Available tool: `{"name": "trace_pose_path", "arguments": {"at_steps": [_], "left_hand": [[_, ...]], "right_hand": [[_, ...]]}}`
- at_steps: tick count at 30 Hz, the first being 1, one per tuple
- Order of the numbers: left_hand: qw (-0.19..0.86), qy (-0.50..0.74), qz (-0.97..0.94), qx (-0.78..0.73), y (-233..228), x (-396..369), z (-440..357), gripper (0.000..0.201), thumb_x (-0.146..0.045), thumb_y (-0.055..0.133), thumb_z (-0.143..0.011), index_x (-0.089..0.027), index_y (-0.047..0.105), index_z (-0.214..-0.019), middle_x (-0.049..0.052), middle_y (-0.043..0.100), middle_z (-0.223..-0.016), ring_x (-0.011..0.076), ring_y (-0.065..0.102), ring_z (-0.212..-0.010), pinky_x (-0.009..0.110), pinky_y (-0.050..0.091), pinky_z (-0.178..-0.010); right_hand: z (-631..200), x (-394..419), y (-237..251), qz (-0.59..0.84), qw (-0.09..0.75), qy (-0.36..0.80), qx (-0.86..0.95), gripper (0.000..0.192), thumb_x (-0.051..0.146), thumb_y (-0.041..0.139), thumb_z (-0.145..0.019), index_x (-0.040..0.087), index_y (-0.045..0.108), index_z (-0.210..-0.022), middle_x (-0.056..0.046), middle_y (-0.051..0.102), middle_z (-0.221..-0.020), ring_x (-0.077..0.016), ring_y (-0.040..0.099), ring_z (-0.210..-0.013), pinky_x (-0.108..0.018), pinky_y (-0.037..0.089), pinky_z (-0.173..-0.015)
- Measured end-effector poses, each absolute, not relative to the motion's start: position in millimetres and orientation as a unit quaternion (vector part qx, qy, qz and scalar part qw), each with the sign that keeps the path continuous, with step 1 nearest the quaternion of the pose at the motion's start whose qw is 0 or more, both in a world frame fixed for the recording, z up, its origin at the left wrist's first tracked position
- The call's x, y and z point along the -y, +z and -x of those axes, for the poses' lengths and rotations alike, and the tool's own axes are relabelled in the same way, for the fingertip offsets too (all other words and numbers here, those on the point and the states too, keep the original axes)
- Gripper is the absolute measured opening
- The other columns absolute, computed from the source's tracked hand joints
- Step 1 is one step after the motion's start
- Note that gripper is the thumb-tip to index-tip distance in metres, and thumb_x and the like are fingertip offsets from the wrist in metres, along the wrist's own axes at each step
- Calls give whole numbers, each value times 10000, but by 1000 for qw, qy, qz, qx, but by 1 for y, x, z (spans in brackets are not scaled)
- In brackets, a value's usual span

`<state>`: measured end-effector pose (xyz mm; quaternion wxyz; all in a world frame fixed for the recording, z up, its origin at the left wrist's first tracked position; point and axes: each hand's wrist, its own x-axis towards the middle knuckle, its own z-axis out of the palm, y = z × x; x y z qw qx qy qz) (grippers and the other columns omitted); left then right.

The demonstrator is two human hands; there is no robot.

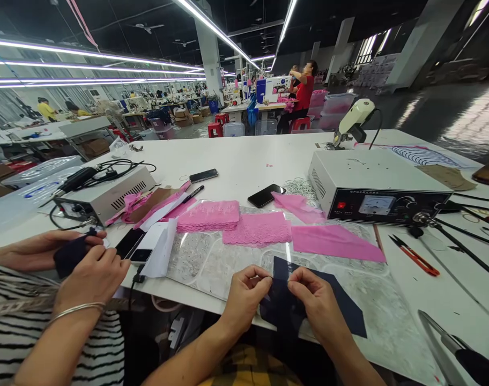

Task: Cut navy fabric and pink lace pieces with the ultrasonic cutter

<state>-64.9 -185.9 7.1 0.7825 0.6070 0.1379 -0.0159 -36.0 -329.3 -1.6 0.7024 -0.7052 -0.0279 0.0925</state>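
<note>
Both my hands pinch a piece of dark navy fabric (282, 305) near the front edge of the table. My left hand (248, 292) is closed on its left side, thumb against the fingers. A short way to the right, my right hand (315, 295) pinches the same fabric. Part of the cloth hangs down between the hands, over the edge. Beneath my right hand lies another flat dark navy fabric piece (347, 305) on a grey marbled board (393, 300). Beyond the hands rest stacked pink lace pieces (256, 229) and a pink fabric piece (336, 242).
At left, a co-worker's hands (95, 273) hold dark cloth. A control box (389, 182) with a lit red switch stands at right, near orange-handled snips (415, 256) and large scissors (461, 343). Phones (266, 195), a marker (193, 194) and another grey box (108, 193) lie farther back.
</note>
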Motion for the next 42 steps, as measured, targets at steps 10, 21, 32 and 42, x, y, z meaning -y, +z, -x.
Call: {"name": "trace_pose_path", "arguments": {"at_steps": [10,21,32,42], "left_hand": [[775,14,-618,-129,6,186,63,224,-306,712,-641,-141,562,-657,-46,502,-575,50,414,-519,163,323,-490],[790,10,-598,-134,0,185,63,254,-332,731,-659,-145,561,-686,-49,520,-536,45,418,-466,154,334,-456],[791,15,-600,-116,7,184,65,275,-327,750,-649,-143,555,-714,-39,537,-575,51,441,-509,154,342,-473],[797,31,-593,-116,6,183,63,223,-272,723,-650,-148,546,-705,-50,522,-594,43,424,-506,152,342,-470]], "right_hand": [[36,325,0,670,736,95,14,223,383,607,-628,203,507,-543,35,398,-537,-109,323,-544,-266,276,-519],[37,318,4,638,761,116,-17,232,391,591,-596,208,467,-524,48,331,-514,-95,265,-509,-264,225,-479],[36,318,3,620,775,117,-36,239,383,649,-560,199,500,-531,44,358,-530,-95,288,-529,-261,236,-496],[36,313,8,599,791,110,-61,217,352,623,-538,206,466,-507,49,327,-518,-94,267,-526,-260,220,-485]]}}
